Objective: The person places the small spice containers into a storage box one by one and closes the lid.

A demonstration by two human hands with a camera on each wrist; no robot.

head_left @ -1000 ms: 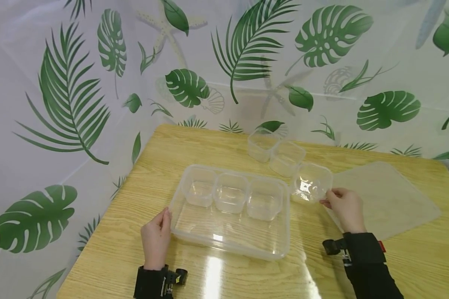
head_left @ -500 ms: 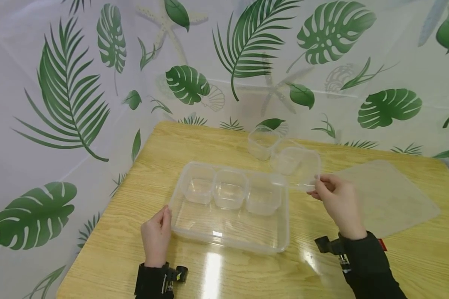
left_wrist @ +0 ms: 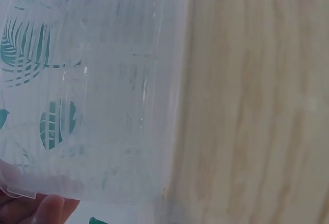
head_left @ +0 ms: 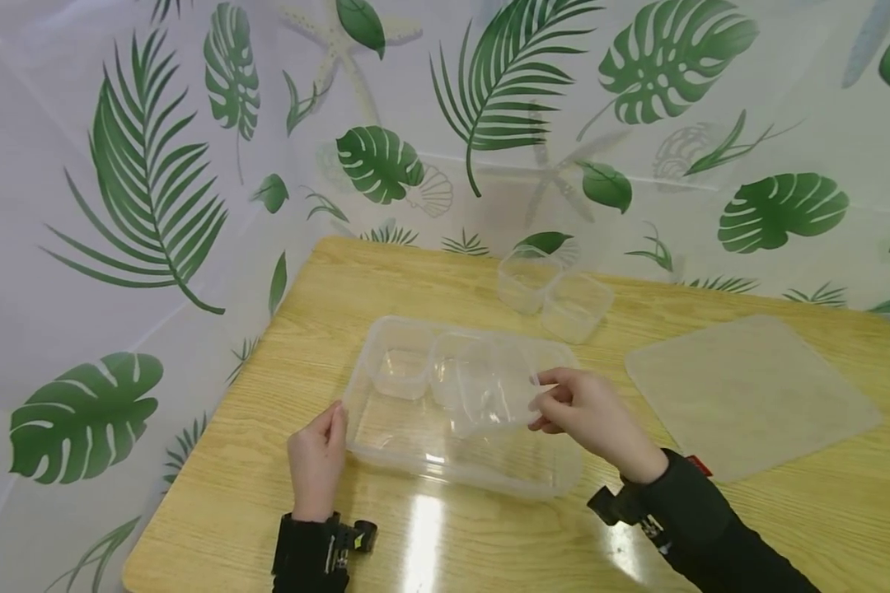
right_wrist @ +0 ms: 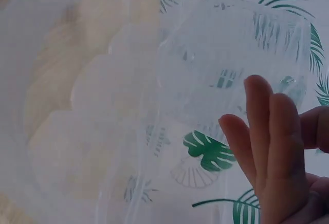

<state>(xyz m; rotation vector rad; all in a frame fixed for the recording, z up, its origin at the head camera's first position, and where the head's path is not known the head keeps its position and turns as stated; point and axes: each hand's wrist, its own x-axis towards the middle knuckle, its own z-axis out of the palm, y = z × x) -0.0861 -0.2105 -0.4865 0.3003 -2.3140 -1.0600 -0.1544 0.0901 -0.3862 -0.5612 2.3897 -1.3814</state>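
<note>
A large clear plastic box [head_left: 482, 486] stands on the table, and my left hand [head_left: 317, 465] pinches its left rim. Fingertips [left_wrist: 49, 208] show at that rim in the left wrist view. My right hand [head_left: 586, 416] pinches the edge of a small clear container [head_left: 493, 395], held tilted over the right part of the box. The right wrist view shows this small container [right_wrist: 205, 75] beside the fingers [right_wrist: 282, 131]. Inside the box, along its far side, are a small container [head_left: 399, 375] at the left and another [head_left: 443, 371] in the middle. The held one overlaps what lies behind it.
Two more small clear containers, one [head_left: 522, 284] farther back and one [head_left: 578, 309] nearer, stand behind the box. A flat translucent sheet [head_left: 756, 399] with a red tab lies at the right of the wooden table [head_left: 230, 494]. A leaf-patterned curtain [head_left: 489, 189] hangs behind.
My right hand has lifted the small container from the table right of the box and carried it left over the box, tilting it. My left hand keeps hold of the rim.
</note>
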